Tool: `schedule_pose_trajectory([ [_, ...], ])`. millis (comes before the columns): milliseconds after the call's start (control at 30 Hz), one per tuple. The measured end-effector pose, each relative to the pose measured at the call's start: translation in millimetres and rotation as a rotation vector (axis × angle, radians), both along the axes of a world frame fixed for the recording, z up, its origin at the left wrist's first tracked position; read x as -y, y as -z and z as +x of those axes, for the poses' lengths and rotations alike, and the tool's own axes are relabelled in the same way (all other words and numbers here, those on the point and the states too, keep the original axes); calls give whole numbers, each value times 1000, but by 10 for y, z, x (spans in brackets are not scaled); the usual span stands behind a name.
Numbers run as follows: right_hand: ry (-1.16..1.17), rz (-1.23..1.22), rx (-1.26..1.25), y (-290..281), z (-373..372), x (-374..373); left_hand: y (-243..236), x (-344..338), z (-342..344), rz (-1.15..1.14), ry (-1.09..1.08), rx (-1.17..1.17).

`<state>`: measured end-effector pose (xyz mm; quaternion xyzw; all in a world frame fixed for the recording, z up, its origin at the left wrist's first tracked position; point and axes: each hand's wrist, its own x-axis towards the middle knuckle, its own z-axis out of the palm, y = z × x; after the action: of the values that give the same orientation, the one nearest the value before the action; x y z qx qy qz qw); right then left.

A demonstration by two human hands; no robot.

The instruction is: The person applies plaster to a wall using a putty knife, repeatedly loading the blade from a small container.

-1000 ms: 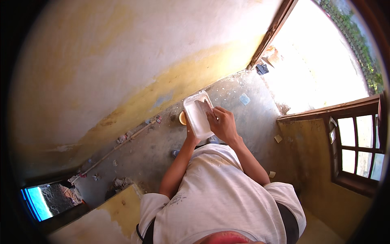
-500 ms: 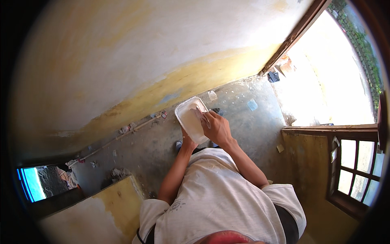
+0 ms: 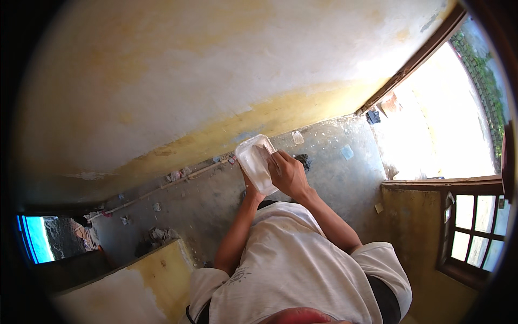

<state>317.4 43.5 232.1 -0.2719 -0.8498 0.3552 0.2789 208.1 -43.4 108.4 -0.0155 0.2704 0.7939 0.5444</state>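
In front of my waist is a white rectangular plastic tub (image 3: 266, 187), tilted, with whitish material spread over its inside. My left hand (image 3: 250, 187) supports it from the near left side, its fingers mostly hidden under the tub. My right hand (image 3: 289, 174) is closed around a putty knife (image 3: 263, 153), whose flat blade reaches into the tub near the right inner wall. The handle is covered by my fingers.
A wall (image 3: 216, 70) with uneven white over yellow rises close ahead. A long pole (image 3: 156, 190) and scraps lie along its foot. Dark plastic (image 3: 303, 161) and a bluish sheet (image 3: 347, 152) are on the floor. A bright doorway and a paned window (image 3: 475, 227) stand right.
My view has shifted a little, so wall, floor and doorway sit lower and farther right. Both hands still hold the tub and putty knife, the blade remaining inside the tub.
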Motion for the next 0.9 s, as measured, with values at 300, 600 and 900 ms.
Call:
schedule_pose_trajectory([
  [300, 209, -66, -14, -133, -458, 295, -193, 106, -601, -76, 133, -53],
  [600, 333, -54, -31, -302, -651, 317, -214, 117, -920, 141, 351, 99],
  [900, 466, -174, 155, -335, -456, 261, -538, -26, -798, 253, 404, 115],
])
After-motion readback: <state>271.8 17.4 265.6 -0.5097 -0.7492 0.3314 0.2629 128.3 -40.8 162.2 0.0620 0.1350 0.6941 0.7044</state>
